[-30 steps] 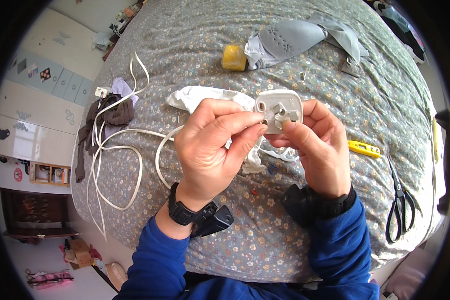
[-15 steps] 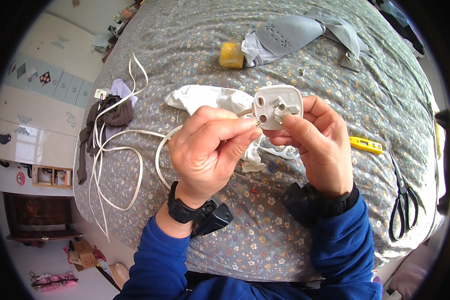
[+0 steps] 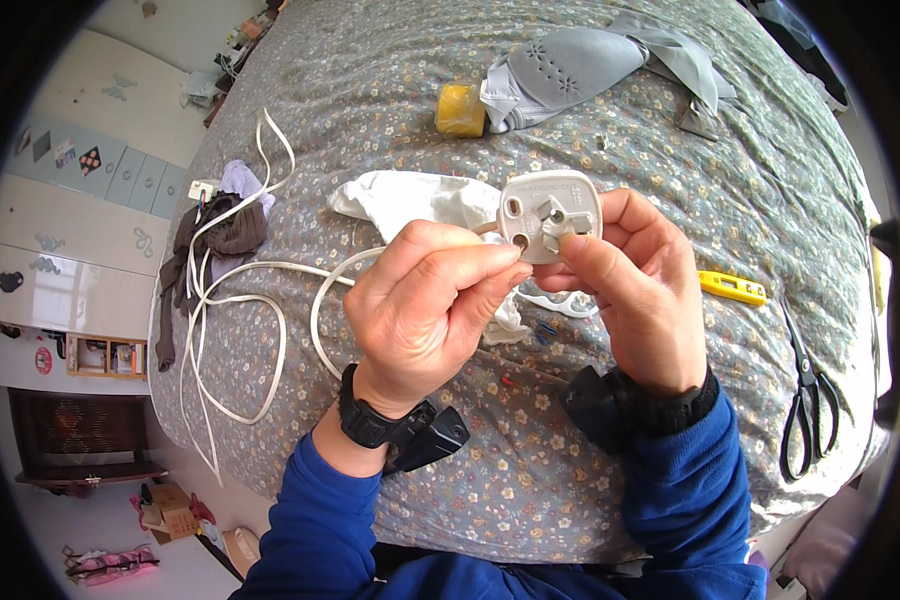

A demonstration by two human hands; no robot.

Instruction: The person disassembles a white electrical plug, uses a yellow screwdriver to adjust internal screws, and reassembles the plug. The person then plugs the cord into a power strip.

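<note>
Above the bed, my right hand (image 3: 645, 285) grips a white plug (image 3: 582, 188) between thumb and fingers, its prong side facing up. A cord (image 3: 320, 315) runs from the plug's left side, passing behind my left hand. My left hand (image 3: 425, 300) is closed in a pinch, its thumb and index fingertips at a round hole in the plug's lower left corner. Whatever the fingertips hold is too small to make out. A white cloth (image 3: 410, 198) lies behind my hands, partly hidden by them.
To the right lie a yellow pen-shaped tool (image 3: 732, 288) and black-handled scissors (image 3: 805, 400). A yellow tape roll (image 3: 460, 110) touches a grey garment (image 3: 570, 75) at the back. Dark clothing (image 3: 210, 240) and loops of white cord cover the left. Small blue bits (image 3: 546, 330) lie below my hands.
The plug has shifted slightly left. My left fingertips have moved a little right and now press closer to the hole, covering the small thin thing that showed between them.
</note>
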